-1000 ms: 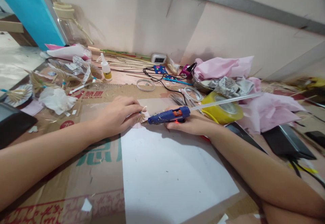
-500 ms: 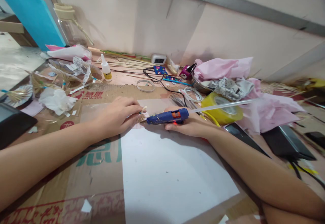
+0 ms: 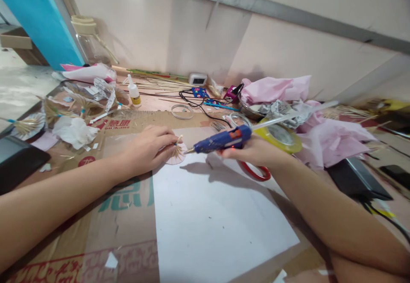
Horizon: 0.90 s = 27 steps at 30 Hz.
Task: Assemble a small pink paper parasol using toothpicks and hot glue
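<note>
On the cardboard sheet (image 3: 131, 236), red characters (image 3: 118, 123) at nine o'clock appear to read 慧康, above blurred Latin letters; green characters (image 3: 120, 194) at eight are partly hidden. The nozzle-tipped bottle's yellow label (image 3: 136, 101), at ten, is illegible.

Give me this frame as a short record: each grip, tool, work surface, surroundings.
left grip: holding small paper-and-stick piece
right grip: holding blue glue gun
nozzle: pointed at the piece; contact unclear
feed: clear stick out the rear
surface: white sheet on cardboard
nearby: yellow tape roll, small bottle
</note>
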Motion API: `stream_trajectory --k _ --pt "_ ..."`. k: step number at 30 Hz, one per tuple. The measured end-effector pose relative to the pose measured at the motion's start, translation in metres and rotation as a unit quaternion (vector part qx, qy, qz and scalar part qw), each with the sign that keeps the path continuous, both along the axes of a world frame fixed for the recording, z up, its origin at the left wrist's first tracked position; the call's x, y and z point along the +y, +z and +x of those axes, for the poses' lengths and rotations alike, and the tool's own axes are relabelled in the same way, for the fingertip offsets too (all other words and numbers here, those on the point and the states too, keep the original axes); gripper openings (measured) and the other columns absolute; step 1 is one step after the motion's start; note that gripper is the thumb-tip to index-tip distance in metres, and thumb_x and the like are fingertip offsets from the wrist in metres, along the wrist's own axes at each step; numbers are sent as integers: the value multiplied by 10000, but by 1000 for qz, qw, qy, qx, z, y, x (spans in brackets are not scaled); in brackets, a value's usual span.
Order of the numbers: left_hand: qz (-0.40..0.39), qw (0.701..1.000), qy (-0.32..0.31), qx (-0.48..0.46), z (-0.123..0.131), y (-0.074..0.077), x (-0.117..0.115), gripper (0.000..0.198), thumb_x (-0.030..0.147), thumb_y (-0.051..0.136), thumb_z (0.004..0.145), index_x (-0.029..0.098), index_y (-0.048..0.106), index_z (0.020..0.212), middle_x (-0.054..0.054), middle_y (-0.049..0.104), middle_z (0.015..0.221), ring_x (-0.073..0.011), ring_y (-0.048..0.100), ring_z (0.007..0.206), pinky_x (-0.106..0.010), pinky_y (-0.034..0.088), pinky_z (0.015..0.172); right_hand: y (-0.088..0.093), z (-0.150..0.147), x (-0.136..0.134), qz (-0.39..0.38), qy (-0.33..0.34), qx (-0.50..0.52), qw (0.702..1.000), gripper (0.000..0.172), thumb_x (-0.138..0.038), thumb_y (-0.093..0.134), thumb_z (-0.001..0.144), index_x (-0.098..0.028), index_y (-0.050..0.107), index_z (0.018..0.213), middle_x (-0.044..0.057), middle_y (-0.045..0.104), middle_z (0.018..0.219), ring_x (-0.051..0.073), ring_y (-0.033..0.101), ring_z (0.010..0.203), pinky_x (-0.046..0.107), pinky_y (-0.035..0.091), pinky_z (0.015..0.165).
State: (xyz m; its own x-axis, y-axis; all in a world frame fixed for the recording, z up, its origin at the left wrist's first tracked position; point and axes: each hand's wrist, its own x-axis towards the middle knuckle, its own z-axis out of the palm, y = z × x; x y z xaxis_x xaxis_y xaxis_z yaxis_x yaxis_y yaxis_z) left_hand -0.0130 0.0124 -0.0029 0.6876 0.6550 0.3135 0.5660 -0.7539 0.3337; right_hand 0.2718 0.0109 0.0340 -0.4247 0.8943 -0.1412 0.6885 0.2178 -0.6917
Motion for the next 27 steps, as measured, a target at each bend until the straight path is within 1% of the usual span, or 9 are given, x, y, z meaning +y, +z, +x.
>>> stream_trajectory --k 2,5,10,12,16,19,21,24,27 --pt "-4 1000 10 -2 0 0 -1 320 297 376 967 159 634 1098 -91 649 1071 -227 581 1011 -370 416 890 4 9 8 60 -54 87 993 520 -702 624 674 -187 657 730 73 692 775 211 624 693 320 503 632" --pt "-2 1000 14 -6 0 1 -3 287 288 397 958 144 610 1086 -94 654 1057 -228 587 1003 -373 417 897 11 15 28 94 -65 186 976 664 -837 478 683 -192 623 749 79 672 753 151 564 576 281 424 515" --pt "16 1000 7 -8 2 3 -6 259 303 394 958 149 597 999 -92 665 1014 -223 598 937 -369 442 847 16 -22 71 54 -153 116 980 715 -883 355 700 -190 527 666 7 497 482 103 465 399 242 344 406" --pt "29 999 -2 -12 3 4 -7 247 297 399 955 150 596 974 -94 667 1008 -215 600 932 -346 453 831 13 -51 88 63 -145 80 984 691 -859 364 728 -189 532 720 -4 484 464 112 469 380 240 357 394" --pt "70 997 -17 -3 4 5 -8 202 255 421 940 149 591 968 -94 670 986 -212 602 931 -343 451 835 4 -108 111 74 -33 -1 997 616 -762 413 808 -171 517 671 -7 503 479 102 499 427 211 398 441" --pt "92 995 -21 15 4 4 -8 181 250 422 940 169 583 958 -75 679 972 -197 604 894 -362 430 853 1 -133 116 92 38 -29 995 569 -641 310 910 -147 574 810 -32 525 551 69 524 472 168 398 496" --pt "99 995 -23 16 3 3 -7 182 244 409 942 174 577 940 -68 683 965 -186 605 871 -375 411 874 3 -138 119 109 48 -35 992 491 -555 354 927 -138 600 843 -32 554 594 64 538 525 156 399 537" --pt "97 995 -25 12 3 3 -6 183 232 400 934 171 573 944 -67 685 958 -186 607 872 -396 393 900 12 -131 120 132 35 -58 989 336 -411 526 886 -120 637 759 14 636 660 102 561 617 182 410 598" --pt "88 996 -25 11 3 3 -6 186 232 395 930 176 572 936 -66 683 953 -195 606 885 -389 403 892 25 -112 108 167 15 -70 983 202 -280 580 850 -109 687 862 80 706 875 145 598 778 217 417 690"
